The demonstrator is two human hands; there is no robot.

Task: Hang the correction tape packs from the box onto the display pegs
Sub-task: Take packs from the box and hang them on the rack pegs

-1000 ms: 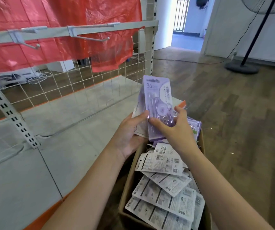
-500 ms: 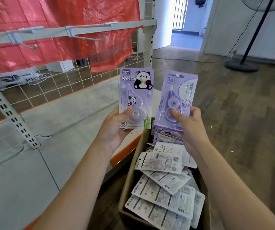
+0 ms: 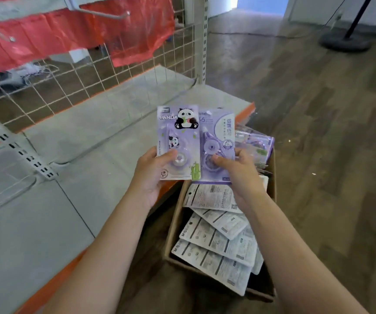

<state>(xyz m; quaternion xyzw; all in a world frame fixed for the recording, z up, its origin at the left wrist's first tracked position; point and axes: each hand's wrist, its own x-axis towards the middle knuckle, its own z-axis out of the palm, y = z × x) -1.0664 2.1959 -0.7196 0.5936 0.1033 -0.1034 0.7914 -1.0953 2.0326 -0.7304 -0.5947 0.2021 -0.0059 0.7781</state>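
Above the cardboard box, your left hand pinches the panda correction tape pack; just beside it, overlapping, your right hand pinches the purple correction tape pack.

- The grey shelf lies bare up to its orange front edge.
- Two pegs jut forward from the rail above, a red sheet and wire grid behind them.
- Packs fill the box beside the shelf's front edge.

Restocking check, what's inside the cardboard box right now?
The cardboard box holds correction tape packs, mostly printed backs up, some purple fronts at the far end. Anything beneath them is covered.
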